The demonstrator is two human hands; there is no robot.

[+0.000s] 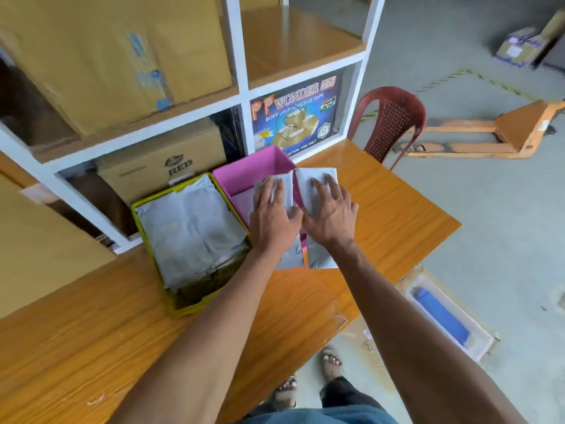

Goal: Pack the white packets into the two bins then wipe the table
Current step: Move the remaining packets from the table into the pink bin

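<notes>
I had my left hand (273,209) and right hand (328,211) flat, fingers straight, each pressing a white packet (318,183) over the pink bin's (244,175) right rim. More packets (189,221) filled the yellow bin (171,296) beside it on the table (397,215).

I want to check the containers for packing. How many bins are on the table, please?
2. The yellow-green bin stands on the left, filled with white packets. The pink bin stands beside it on the right, under both hands.

Before me: white-framed shelving (241,96) with cardboard boxes (116,56); wood-grain table (382,215); maroon plastic chair (394,117); grey concrete floor (504,209); orange pallet jack (504,130) beyond.
</notes>
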